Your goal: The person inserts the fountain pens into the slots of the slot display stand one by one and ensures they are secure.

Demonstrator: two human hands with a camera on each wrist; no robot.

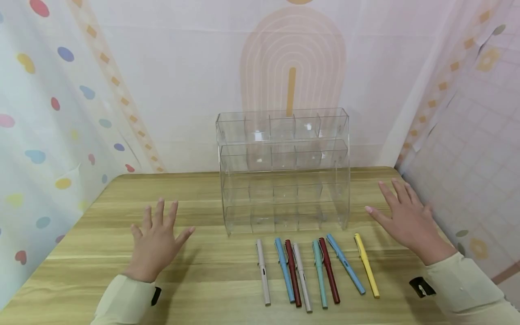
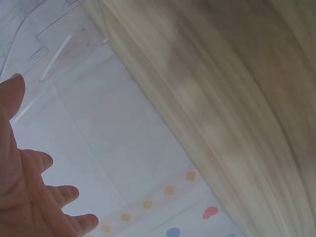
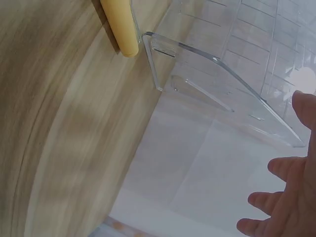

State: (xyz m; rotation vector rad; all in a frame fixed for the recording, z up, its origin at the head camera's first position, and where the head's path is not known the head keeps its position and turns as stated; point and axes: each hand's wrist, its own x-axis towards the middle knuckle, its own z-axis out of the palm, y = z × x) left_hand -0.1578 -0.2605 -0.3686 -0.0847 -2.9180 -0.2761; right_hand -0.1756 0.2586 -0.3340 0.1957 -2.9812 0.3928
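My left hand [image 1: 156, 246] is spread over the left part of the table, palm down, holding nothing. On the other side my right hand [image 1: 408, 221] is also spread and holds nothing; the yellow pen [image 1: 367, 265] lies nearest to it. Several capped pens with clips lie in a loose row between the hands: two grey pens [image 1: 263, 273], two blue pens [image 1: 345, 264], two dark red pens [image 1: 329, 271] and a teal pen [image 1: 319, 275]. Behind them stands a clear tiered organizer [image 1: 284, 178] with divided compartments, whose side panel [image 3: 217, 84] shows in the right wrist view.
The wood-grain table [image 1: 195, 289] ends at a back edge just behind the organizer. A patterned curtain [image 1: 191, 90] hangs along the back and sides, close to the table's right edge. Black wrist straps [image 1: 422, 287] show at the sleeves.
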